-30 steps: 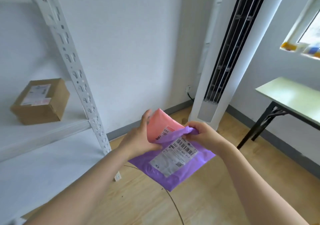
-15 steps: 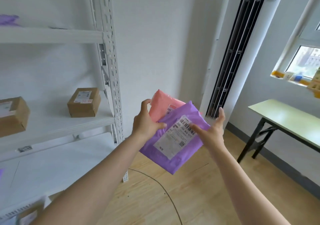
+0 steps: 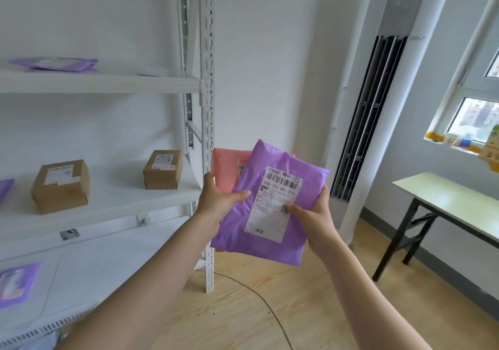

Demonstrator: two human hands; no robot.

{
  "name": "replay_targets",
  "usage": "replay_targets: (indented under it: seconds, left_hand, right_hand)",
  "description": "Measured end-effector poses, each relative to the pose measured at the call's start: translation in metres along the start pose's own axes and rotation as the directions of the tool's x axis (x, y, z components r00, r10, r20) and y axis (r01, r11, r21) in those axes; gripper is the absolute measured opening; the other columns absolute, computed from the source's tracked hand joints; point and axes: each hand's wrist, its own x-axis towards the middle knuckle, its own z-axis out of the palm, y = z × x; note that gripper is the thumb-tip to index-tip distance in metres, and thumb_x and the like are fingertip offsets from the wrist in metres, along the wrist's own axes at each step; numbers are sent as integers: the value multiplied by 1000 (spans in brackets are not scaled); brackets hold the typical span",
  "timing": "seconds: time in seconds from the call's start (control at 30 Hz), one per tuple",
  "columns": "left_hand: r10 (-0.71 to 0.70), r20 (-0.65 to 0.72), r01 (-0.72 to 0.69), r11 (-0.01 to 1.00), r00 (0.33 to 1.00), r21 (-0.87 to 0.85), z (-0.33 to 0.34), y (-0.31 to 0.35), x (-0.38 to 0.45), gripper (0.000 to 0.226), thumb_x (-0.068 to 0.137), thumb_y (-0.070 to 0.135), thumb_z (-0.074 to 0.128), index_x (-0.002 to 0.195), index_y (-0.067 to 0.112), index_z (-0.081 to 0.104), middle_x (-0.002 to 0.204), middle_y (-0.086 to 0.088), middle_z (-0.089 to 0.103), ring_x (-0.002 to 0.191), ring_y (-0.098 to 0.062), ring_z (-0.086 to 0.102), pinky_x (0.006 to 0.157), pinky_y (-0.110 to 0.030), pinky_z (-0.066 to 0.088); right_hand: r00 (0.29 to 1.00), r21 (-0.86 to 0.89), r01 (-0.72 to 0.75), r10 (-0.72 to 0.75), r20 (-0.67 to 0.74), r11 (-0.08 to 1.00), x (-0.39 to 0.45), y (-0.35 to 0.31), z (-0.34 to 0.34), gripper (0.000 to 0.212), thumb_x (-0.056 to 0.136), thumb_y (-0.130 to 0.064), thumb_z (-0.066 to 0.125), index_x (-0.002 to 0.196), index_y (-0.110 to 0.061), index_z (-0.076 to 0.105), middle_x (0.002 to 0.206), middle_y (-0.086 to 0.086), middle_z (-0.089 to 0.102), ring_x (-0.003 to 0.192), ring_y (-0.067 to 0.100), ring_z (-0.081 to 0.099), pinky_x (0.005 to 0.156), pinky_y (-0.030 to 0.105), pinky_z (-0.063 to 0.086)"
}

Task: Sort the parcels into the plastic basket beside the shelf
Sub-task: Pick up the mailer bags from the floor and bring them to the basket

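Raised since half a second ago, the purple parcel [image 3: 270, 204] overlaps the pink parcel [image 3: 225, 171]; left hand [image 3: 218, 201] pinches both with its thumb on top, right hand [image 3: 314, 214] grips purple's right edge.

A tall white air conditioner [image 3: 378, 112] is seen standing on the floor just right of the hands. Further right, a pale green counter [image 3: 448, 204] on black legs is set against the wall, under a window [image 3: 480, 117]. A thin dark cable [image 3: 259, 303] is laid across the wooden floor [image 3: 310, 309] below the hands.
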Motion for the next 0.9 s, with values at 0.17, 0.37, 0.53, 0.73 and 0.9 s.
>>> replay_targets:
  seconds: [0.17, 0.37, 0.53, 0.73, 0.9]
  left_hand:
    - [18, -92, -22, 999, 996, -38, -71, -10, -13, 66, 79, 9, 69, 126, 24, 25, 109, 5, 47, 91, -16, 51, 80, -34, 41]
    - [8, -133, -2, 999, 991, 49, -194, -24, -35, 77, 81, 1, 64, 132, 30, 15, 115, -5, 54, 89, -20, 58, 70, -32, 47]
    - [-6, -150, 9, 1000, 989, 21, -307, -37, -60, 85, 79, -8, 60, 138, 31, 13, 115, 0, 48, 97, -20, 53, 60, -29, 44]
    - [-55, -288, 58, 998, 956, 2, -409, -71, -98, 76, 76, -13, 60, 124, 35, 23, 99, -2, 56, 84, -13, 55, 65, -29, 48]
    - [-143, -311, 136, 990, 940, -44, -461, -105, -114, 73, 74, -6, 68, 122, 32, 30, 93, -5, 63, 81, -17, 61, 73, -35, 49]
  right_hand:
    - [999, -8, 35, -35, 25, 999, -23, 3, 75, 58, 76, 12, 62, 101, -35, 39, 101, 0, 58, 88, 15, 63, 56, 24, 56]
    - [999, 3, -7, 7, 45, 1000, -71, 19, 180, 43, 76, 9, 62, 97, -23, 44, 95, 1, 61, 86, 19, 63, 68, 34, 56]
    - [983, 72, -82, 69, 173, 994, -118, 44, 263, 31, 76, 7, 65, 101, -11, 58, 98, 8, 69, 86, 24, 68, 73, 37, 57]
    - [925, 18, -239, 222, 307, 971, -181, 106, 344, 25, 82, 2, 62, 99, -16, 57, 97, 4, 68, 84, 19, 66, 75, 34, 56]
    - [904, -50, -286, 287, 317, 957, -205, 140, 388, 26, 84, 3, 59, 104, -13, 56, 97, 4, 67, 85, 19, 64, 72, 32, 54]
